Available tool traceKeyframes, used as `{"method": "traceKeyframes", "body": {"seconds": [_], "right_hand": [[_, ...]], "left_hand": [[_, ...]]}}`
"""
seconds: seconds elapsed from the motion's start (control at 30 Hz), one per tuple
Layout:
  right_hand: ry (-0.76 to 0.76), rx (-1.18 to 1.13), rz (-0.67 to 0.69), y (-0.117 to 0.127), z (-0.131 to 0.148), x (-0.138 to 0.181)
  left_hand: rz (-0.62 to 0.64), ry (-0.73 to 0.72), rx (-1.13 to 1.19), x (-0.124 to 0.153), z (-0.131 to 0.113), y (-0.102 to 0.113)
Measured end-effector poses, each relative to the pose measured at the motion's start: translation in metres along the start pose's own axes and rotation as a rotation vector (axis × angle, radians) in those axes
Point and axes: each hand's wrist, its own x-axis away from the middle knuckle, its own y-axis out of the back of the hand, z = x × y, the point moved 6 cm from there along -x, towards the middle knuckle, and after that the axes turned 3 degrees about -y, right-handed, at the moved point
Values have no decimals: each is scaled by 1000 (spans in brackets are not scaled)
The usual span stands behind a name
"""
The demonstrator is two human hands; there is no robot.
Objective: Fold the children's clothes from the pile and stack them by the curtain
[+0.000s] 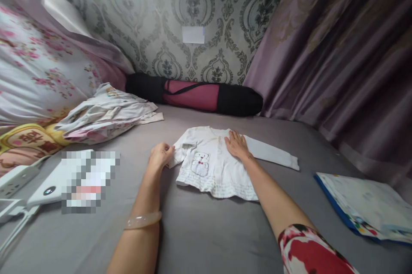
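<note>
A small white long-sleeved child's top [212, 167] with a bear print lies flat on the grey bed sheet [199, 231]. My left hand [160, 155] is closed in a pinch on the folded left sleeve of the top. My right hand [237, 144] lies flat with fingers stretched out on the top's right shoulder. The right sleeve [273, 157] stretches out to the right.
A pile of light clothes [109, 115] lies at back left by floral bedding [38, 68]. A black and pink rolled bag [196, 94] sits against the wall. A blue-edged booklet [367, 205] lies at right near purple curtains [347, 59]. A power strip [16, 177] and white devices lie at left.
</note>
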Motion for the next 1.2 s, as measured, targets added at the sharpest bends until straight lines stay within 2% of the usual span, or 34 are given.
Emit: {"method": "traceKeyframes", "body": {"seconds": [0.13, 0.2, 0.27, 0.33, 0.4, 0.47, 0.77, 0.97, 1.1, 1.2], "right_hand": [[-2, 1, 57, 7, 1, -2], [-4, 10, 36, 16, 9, 1], [59, 31, -53, 26, 28, 10], [197, 20, -85, 27, 58, 23], [326, -44, 19, 16, 87, 34], [374, -107, 112, 6, 107, 35], [193, -182, 169, -2, 129, -15], [140, -177, 44, -7, 135, -10], [143, -143, 22, -9, 135, -8], [147, -132, 8, -8, 135, -9]], "left_hand": [[32, 23, 17, 2, -2, 5], [45, 37, 3, 4, -4, 7], [53, 52, 0, 5, -4, 10], [59, 67, 15, 7, -5, 13], [76, 78, 29, 9, -5, 14], [83, 76, 43, 11, -6, 17], [174, 103, 153, 17, -7, 26], [200, 147, 242, 21, -7, 36], [239, 165, 262, 28, -8, 37], [206, 169, 274, 26, -6, 33]]}}
